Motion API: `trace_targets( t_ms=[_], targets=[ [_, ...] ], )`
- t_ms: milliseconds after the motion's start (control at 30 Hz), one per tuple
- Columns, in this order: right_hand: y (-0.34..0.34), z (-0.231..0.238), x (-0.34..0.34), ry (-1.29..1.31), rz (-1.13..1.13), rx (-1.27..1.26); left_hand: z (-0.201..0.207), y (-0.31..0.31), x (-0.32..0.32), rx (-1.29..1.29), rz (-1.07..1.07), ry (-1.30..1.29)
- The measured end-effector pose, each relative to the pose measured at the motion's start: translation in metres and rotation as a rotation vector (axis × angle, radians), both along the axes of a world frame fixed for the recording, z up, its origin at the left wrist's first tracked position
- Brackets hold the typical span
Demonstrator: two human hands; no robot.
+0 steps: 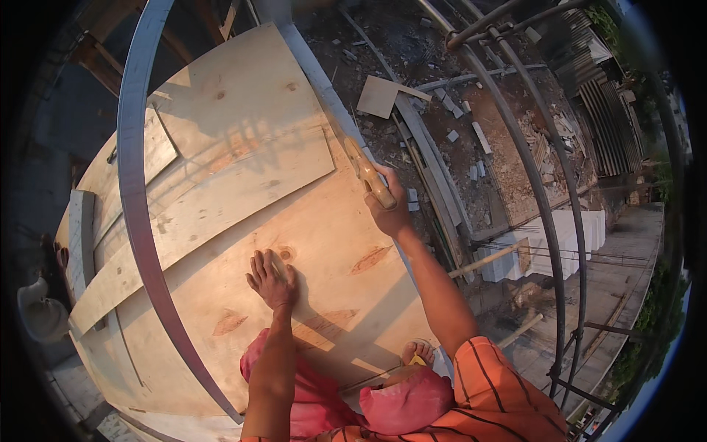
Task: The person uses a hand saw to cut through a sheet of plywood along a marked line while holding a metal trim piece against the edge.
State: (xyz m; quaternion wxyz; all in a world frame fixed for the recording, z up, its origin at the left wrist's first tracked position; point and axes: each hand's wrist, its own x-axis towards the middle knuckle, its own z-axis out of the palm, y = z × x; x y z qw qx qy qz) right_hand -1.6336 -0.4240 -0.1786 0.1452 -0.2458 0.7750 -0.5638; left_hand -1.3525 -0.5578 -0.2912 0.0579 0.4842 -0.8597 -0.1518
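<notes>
Left hand (274, 283) lies spread on plywood (346, 228); right hand (392, 210), apart from it, grips a handsaw (362, 163), seemingly light and rigid, best held by its wooden handle (381, 194).

Fully outdoors, nice warm sunlight. Brown rubble-strewn ground (508, 173) below, dark round metal scaffold poles (546, 202), grey corrugated metal sheets (610, 125), green leafy bushes (648, 309) off right.

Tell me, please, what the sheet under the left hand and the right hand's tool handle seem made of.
The sheet: probably bare plywood, given its pale face with knots. The tool handle: likely varnished wood, judging by its yellow-brown sheen, though plastic is possible.
</notes>
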Motion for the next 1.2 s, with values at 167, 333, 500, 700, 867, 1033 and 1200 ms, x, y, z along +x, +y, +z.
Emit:
trace_targets(
  t_ms=[167,333,500,700,867,1033,1200],
  targets=[
    [0.139,0.059,0.096,0.001,0.005,0.097,0.009,-0.001,0.006,-0.033,0.022,-0.024],
    [0.019,0.002,-0.005,0.046,-0.021,0.011,0.002,0.009,-0.010,-0.021,-0.015,0.017],
    [0.020,0.015,0.007,-0.071,0.004,0.030,0.001,-0.001,0.003,-0.005,0.004,0.005],
    [0.119,0.069,0.075,-0.110,0.018,0.011,0.006,0.001,0.008,-0.032,0.026,-0.040],
    [-0.004,0.031,-0.020,-0.027,-0.055,0.053,0.010,0.008,-0.014,0.002,-0.023,0.025],
    [0.085,0.070,0.046,-0.138,0.060,0.075,0.006,-0.007,0.012,-0.023,0.043,-0.002],
    [0.099,0.070,0.063,-0.177,0.020,0.020,0.002,-0.004,0.007,-0.034,0.031,0.005]
  ],
)
